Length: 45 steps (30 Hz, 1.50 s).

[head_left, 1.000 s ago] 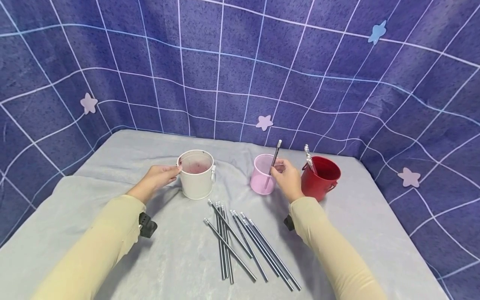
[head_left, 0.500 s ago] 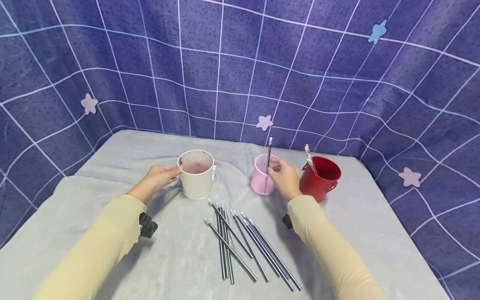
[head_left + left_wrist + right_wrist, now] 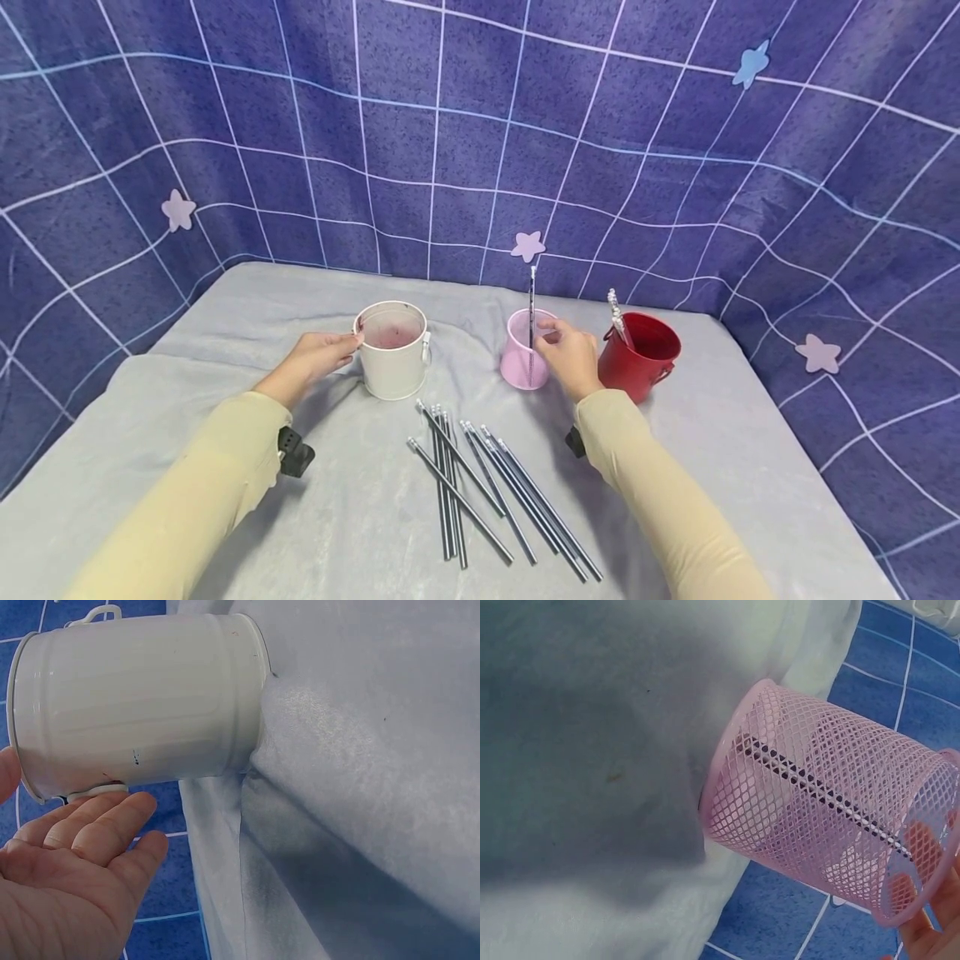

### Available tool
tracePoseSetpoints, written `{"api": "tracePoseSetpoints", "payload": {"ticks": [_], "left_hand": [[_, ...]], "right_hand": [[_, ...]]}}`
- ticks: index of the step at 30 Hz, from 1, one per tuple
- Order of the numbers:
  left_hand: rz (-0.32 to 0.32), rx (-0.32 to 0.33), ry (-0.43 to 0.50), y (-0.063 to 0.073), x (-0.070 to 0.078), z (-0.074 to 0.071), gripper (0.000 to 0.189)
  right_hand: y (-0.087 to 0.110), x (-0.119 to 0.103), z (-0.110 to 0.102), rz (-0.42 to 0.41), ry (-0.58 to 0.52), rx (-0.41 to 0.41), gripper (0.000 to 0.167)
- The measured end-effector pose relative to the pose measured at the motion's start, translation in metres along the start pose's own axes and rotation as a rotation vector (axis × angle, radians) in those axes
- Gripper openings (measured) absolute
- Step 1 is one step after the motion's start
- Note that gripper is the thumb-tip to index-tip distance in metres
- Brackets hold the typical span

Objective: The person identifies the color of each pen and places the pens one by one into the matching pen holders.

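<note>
My left hand (image 3: 318, 357) pinches the rim of a white metal bucket (image 3: 393, 367) that stands upright at centre left. In the left wrist view, the fingers lie beside the handle bracket of the bucket, the thumb at its rim. My right hand (image 3: 572, 358) reaches over the rim of a pink mesh pencil cup (image 3: 517, 367), pinching a dark pencil (image 3: 532, 304). The pencil stands nearly upright, eraser end up. Through the mesh in the right wrist view, its lower part runs down to the cup's base, with fingertips (image 3: 922, 841) inside the mouth.
To the right of the pink cup stands a red bucket (image 3: 637, 367) with several white-topped pencils (image 3: 619, 321) leaning at its left rim. Several dark pencils (image 3: 480, 492) lie on the grey cloth (image 3: 337, 517) in front. A blue grid curtain (image 3: 480, 125) hangs behind.
The pencil in my right hand has swung from leaning right to nearly upright, its eraser end moving left. My right hand has shifted slightly left. The left hand has stayed at the white bucket.
</note>
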<state>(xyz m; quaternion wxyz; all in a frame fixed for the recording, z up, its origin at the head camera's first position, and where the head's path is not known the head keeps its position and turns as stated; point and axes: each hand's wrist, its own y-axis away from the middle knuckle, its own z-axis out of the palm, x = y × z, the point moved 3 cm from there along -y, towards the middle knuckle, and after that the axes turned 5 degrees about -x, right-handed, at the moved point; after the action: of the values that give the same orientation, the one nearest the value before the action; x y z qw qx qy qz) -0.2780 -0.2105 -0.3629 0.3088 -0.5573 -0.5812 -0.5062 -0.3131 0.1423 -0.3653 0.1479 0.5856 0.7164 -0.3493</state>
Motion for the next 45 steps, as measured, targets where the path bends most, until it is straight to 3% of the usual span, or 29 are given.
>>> {"api": "tracePoseSetpoints", "payload": {"ticks": [6, 13, 17, 22, 27, 30, 37, 45], "left_hand": [[0.006, 0.003, 0.018, 0.001, 0.001, -0.001, 0.055], [0.008, 0.004, 0.028, 0.001, 0.000, -0.001, 0.054], [0.008, 0.007, 0.025, 0.001, -0.001, -0.002, 0.054], [0.004, 0.008, 0.027, 0.000, -0.002, -0.001, 0.054], [0.007, 0.001, 0.020, -0.001, -0.002, -0.001, 0.054], [0.008, 0.003, 0.003, -0.001, -0.001, -0.001, 0.055], [0.007, -0.001, -0.030, 0.003, 0.000, -0.002, 0.058], [-0.005, -0.003, -0.031, 0.001, 0.000, 0.000, 0.058]], "right_hand": [[0.005, -0.008, -0.012, -0.025, 0.020, -0.039, 0.024], [0.014, -0.020, -0.023, -0.127, 0.127, -0.141, 0.022], [0.023, -0.028, -0.023, -0.205, 0.227, -0.261, 0.018], [0.034, -0.036, -0.020, -0.294, 0.349, -0.473, 0.018], [0.045, -0.040, -0.015, -0.302, 0.421, -0.721, 0.021], [0.053, -0.041, -0.012, -0.308, 0.460, -0.806, 0.019], [0.075, -0.049, -0.010, -0.395, 0.542, -0.912, 0.015], [0.091, -0.053, -0.009, -0.420, 0.555, -0.922, 0.014]]}}
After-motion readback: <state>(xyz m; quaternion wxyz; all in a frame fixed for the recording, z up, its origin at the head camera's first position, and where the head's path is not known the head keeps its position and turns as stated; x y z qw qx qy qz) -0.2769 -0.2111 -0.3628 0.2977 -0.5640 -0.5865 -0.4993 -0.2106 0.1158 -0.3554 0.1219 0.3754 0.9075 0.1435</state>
